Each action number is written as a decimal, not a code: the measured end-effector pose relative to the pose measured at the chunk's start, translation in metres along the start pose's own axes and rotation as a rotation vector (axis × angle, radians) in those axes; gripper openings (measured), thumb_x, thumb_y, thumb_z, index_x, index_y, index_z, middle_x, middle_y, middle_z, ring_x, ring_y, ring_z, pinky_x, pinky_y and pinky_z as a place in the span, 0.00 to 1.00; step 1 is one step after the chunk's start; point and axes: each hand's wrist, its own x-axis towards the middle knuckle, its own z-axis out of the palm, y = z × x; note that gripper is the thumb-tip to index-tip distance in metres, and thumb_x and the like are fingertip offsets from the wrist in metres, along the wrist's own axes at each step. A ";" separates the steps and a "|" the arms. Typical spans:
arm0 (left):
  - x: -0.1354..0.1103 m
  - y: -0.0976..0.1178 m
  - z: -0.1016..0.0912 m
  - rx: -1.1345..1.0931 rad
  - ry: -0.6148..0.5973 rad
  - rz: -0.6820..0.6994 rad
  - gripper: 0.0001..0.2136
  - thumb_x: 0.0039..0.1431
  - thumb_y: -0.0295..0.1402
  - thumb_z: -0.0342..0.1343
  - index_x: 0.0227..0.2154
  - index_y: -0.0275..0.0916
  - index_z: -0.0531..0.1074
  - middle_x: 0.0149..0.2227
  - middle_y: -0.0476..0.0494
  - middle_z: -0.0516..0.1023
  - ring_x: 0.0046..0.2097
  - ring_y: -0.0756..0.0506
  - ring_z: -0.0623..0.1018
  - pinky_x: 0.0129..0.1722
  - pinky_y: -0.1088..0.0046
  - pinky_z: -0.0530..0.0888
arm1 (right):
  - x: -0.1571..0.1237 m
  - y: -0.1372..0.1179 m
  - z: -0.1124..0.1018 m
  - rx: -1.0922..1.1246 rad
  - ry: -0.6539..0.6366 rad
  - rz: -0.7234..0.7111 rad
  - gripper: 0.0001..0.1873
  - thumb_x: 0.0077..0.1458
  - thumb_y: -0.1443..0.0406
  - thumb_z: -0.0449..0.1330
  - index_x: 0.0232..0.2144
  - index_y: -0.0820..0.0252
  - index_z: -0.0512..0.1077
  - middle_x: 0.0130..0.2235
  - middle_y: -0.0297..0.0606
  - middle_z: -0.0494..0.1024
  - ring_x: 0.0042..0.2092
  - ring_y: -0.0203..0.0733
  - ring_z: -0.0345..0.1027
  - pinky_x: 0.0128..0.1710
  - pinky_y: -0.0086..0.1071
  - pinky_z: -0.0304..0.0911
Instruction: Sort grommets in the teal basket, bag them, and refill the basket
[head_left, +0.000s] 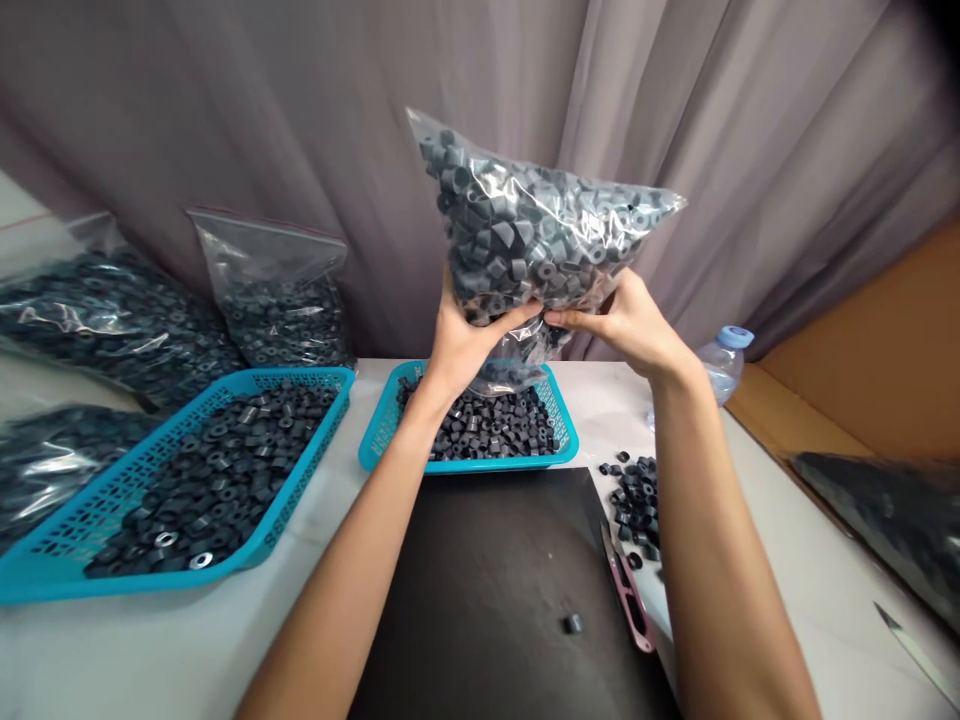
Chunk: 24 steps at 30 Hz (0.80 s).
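A clear plastic bag point(540, 225) full of small dark grey tubular pieces is held up in the air, its closed end tilted upward. My left hand point(469, 335) grips it low on the left, and my right hand point(630, 315) grips it low on the right, both thumbs pressed on its near side. Below the hands the bag's narrower lower end hangs over a blue basket point(502, 465) that holds more dark pieces. Whether pieces are passing out of the bag cannot be made out. The fingers behind the bag are hidden.
A larger blue basket point(255, 550) of pieces stands left, beside filled bags point(281, 310). In front lies a black board point(495, 580) with one loose piece point(572, 624) and pink thread snips point(628, 590). A pile of pieces point(637, 500), a bottle point(724, 365), a blade point(915, 650) and a cardboard box point(862, 370) are right.
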 end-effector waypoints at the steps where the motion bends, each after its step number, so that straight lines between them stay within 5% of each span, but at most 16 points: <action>1: 0.000 0.001 -0.001 0.007 -0.004 0.008 0.42 0.38 0.51 0.76 0.56 0.46 0.67 0.59 0.38 0.77 0.60 0.35 0.77 0.63 0.48 0.72 | 0.000 -0.001 0.001 -0.002 0.009 -0.001 0.52 0.33 0.45 0.79 0.59 0.51 0.68 0.54 0.44 0.79 0.59 0.63 0.70 0.61 0.61 0.66; 18: 0.011 0.027 -0.021 0.260 -0.051 0.124 0.38 0.40 0.49 0.77 0.52 0.44 0.66 0.57 0.38 0.77 0.60 0.34 0.76 0.62 0.52 0.72 | -0.002 -0.013 0.015 0.125 -0.050 0.078 0.30 0.38 0.46 0.77 0.39 0.55 0.76 0.55 0.46 0.79 0.60 0.60 0.71 0.62 0.54 0.68; 24: 0.010 0.041 -0.016 0.351 -0.071 0.162 0.41 0.40 0.50 0.76 0.54 0.45 0.64 0.56 0.39 0.77 0.60 0.34 0.76 0.61 0.54 0.73 | -0.004 -0.007 0.009 0.161 -0.073 0.075 0.29 0.40 0.46 0.76 0.41 0.53 0.78 0.55 0.44 0.81 0.58 0.60 0.73 0.62 0.57 0.68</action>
